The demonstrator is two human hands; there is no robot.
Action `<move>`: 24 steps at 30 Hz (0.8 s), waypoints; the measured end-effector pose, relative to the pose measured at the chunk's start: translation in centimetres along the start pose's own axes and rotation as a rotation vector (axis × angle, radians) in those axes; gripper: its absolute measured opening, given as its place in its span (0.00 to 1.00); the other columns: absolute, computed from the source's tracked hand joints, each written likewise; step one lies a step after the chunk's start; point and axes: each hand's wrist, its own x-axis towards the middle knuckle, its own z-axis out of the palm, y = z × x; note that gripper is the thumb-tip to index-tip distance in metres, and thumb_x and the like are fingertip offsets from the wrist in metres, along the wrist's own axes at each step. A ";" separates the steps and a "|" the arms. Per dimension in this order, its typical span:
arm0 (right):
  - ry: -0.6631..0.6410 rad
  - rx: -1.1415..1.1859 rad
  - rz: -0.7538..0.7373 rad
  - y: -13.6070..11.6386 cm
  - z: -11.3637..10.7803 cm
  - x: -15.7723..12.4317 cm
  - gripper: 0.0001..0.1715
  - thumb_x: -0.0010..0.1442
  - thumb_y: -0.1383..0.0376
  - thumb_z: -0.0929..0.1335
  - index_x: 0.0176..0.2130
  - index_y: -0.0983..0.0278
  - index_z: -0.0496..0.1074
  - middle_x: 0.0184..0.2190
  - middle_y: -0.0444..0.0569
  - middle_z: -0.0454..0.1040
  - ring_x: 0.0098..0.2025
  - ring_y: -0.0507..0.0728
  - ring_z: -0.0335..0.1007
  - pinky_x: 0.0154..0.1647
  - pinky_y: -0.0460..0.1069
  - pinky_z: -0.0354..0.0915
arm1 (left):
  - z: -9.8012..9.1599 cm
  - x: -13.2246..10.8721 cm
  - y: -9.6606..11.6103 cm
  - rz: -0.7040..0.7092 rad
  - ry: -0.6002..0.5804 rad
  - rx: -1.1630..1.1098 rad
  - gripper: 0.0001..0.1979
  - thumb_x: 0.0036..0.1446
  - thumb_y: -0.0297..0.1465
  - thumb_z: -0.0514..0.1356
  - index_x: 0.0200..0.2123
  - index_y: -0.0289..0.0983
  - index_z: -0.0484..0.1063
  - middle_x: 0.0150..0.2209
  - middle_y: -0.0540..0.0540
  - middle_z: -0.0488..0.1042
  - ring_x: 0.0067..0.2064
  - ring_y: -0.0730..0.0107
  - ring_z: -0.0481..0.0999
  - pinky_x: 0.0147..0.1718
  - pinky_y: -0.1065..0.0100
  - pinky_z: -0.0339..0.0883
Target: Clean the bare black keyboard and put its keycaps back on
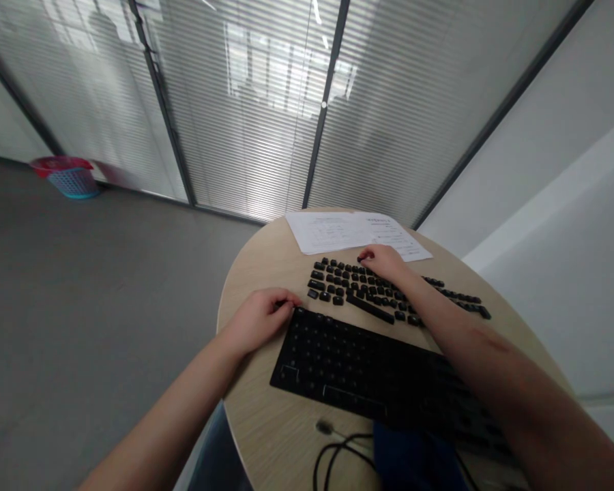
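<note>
A black keyboard (348,354) with most of its keycaps off lies on the round table, and a few caps sit along its top row. My left hand (260,317) is at its upper left corner, thumb and fingers closed on that corner. Beyond the keyboard, loose black keycaps (338,276) are laid out in rows, with a long spacebar (370,308) among them. My right hand (382,260) reaches over these rows, its fingertips pinched on a small dark keycap (359,259) at the far row. My right forearm hides part of the rows and the keyboard's right side.
Printed paper sheets (332,232) lie at the far side of the wooden table (266,252). Near me are a black cable (332,447) and a dark blue item (409,453). A red and blue basket (74,179) stands on the floor by the glass partition with blinds (245,136).
</note>
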 end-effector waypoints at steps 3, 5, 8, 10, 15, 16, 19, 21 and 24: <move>0.081 0.060 -0.042 -1.6 -1.8 -3.5 0.09 0.59 0.65 0.72 0.41 0.60 0.80 0.39 0.50 0.82 0.43 0.61 0.77 0.45 0.53 0.69 | 0.1 0.0 0.1 -0.003 -0.001 -0.003 0.13 0.61 0.32 0.55 0.40 0.41 0.82 0.38 0.48 0.84 0.40 0.65 0.81 0.47 0.60 0.74; 0.115 0.123 -0.093 -3.1 -2.7 -7.0 0.10 0.59 0.63 0.71 0.42 0.60 0.79 0.37 0.48 0.81 0.42 0.59 0.77 0.44 0.53 0.69 | 0.1 0.0 0.1 -0.005 0.001 -0.002 0.13 0.61 0.32 0.56 0.39 0.41 0.82 0.37 0.48 0.84 0.40 0.65 0.81 0.47 0.61 0.74; 0.106 0.358 -0.240 -5.5 -2.5 -12.4 0.07 0.59 0.63 0.71 0.40 0.59 0.78 0.37 0.47 0.81 0.39 0.58 0.77 0.43 0.52 0.70 | 0.1 0.1 0.1 -0.002 0.003 0.000 0.13 0.61 0.31 0.56 0.39 0.41 0.82 0.36 0.49 0.84 0.39 0.65 0.80 0.45 0.61 0.73; 0.060 0.437 -0.221 -6.8 -1.4 -14.9 0.06 0.59 0.65 0.71 0.38 0.59 0.79 0.35 0.46 0.81 0.37 0.57 0.77 0.42 0.51 0.70 | 0.2 0.1 0.1 0.003 0.003 -0.001 0.13 0.60 0.31 0.56 0.38 0.41 0.82 0.35 0.49 0.83 0.38 0.65 0.80 0.45 0.61 0.73; 0.034 0.542 -0.115 -8.2 1.6 -16.0 0.07 0.58 0.64 0.71 0.39 0.60 0.80 0.31 0.45 0.80 0.33 0.56 0.77 0.37 0.51 0.72 | 0.1 0.2 -0.2 0.015 -0.011 -0.001 0.13 0.61 0.32 0.56 0.39 0.41 0.82 0.34 0.48 0.83 0.36 0.66 0.79 0.43 0.61 0.72; 0.034 0.546 -0.114 -8.2 1.8 -15.9 0.08 0.58 0.64 0.71 0.39 0.59 0.80 0.31 0.46 0.80 0.34 0.57 0.78 0.37 0.51 0.72 | 0.1 0.2 -0.2 0.016 -0.016 -0.001 0.13 0.61 0.32 0.56 0.39 0.41 0.82 0.34 0.48 0.83 0.36 0.67 0.79 0.42 0.61 0.72; 0.027 0.537 -0.127 -8.1 2.0 -15.6 0.09 0.59 0.64 0.71 0.40 0.59 0.81 0.34 0.46 0.82 0.35 0.57 0.79 0.39 0.52 0.73 | 0.1 0.2 -0.3 0.019 -0.026 -0.004 0.13 0.62 0.32 0.56 0.40 0.41 0.82 0.35 0.48 0.84 0.35 0.67 0.79 0.40 0.62 0.71; 0.021 0.519 -0.146 -8.0 2.1 -15.7 0.09 0.59 0.65 0.71 0.40 0.58 0.82 0.36 0.47 0.83 0.37 0.58 0.80 0.41 0.53 0.74 | 0.1 0.1 -0.3 0.023 -0.027 -0.007 0.13 0.62 0.32 0.56 0.40 0.41 0.82 0.36 0.48 0.84 0.35 0.67 0.79 0.39 0.63 0.71; 0.044 0.477 -0.172 -7.8 2.4 -16.1 0.10 0.61 0.65 0.71 0.41 0.58 0.82 0.39 0.47 0.84 0.40 0.59 0.80 0.46 0.55 0.74 | 0.1 -0.1 -0.2 0.034 -0.028 -0.015 0.13 0.62 0.32 0.56 0.39 0.41 0.82 0.38 0.48 0.84 0.38 0.67 0.80 0.41 0.63 0.71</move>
